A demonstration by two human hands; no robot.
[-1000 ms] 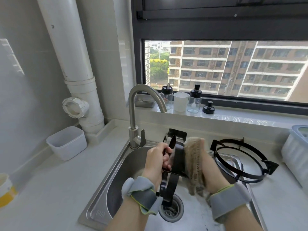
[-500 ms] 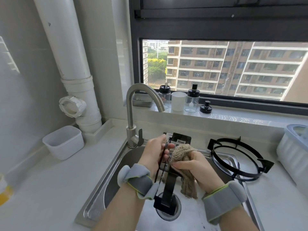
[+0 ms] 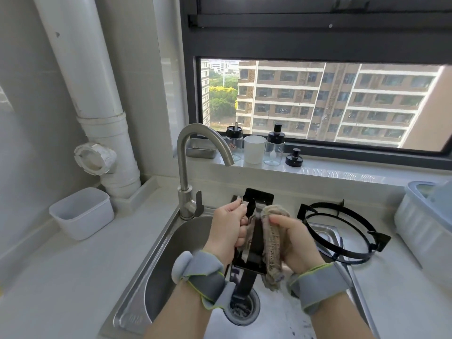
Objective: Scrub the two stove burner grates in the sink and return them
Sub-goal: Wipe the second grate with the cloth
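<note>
1. Two grates are in play. The upright grate (image 3: pixel 255 231) stands on edge over the sink (image 3: pixel 137 285), above the drain (image 3: pixel 242 311). The second grate (image 3: pixel 379 237) lies flat to the right, across the sink's rim and the tabletop (image 3: pixel 61 277).
2. The left hand (image 3: pixel 228 231) has its fingers curled round the upright grate's left edge, steadying it.
3. The right hand (image 3: pixel 297 243) clutches a brown cloth (image 3: pixel 271 241), fingers folded over it and pressing it to the grate's right side.
4. Half a second ago the cloth was bunched on the grate's top. Now it hangs along the side, with the hand lower, which reads as a scrubbing stroke down the frame.
5. The first grate looks mid-scrub and no water runs from the tap (image 3: pixel 183 172). The second grate probably waits its turn.
</note>
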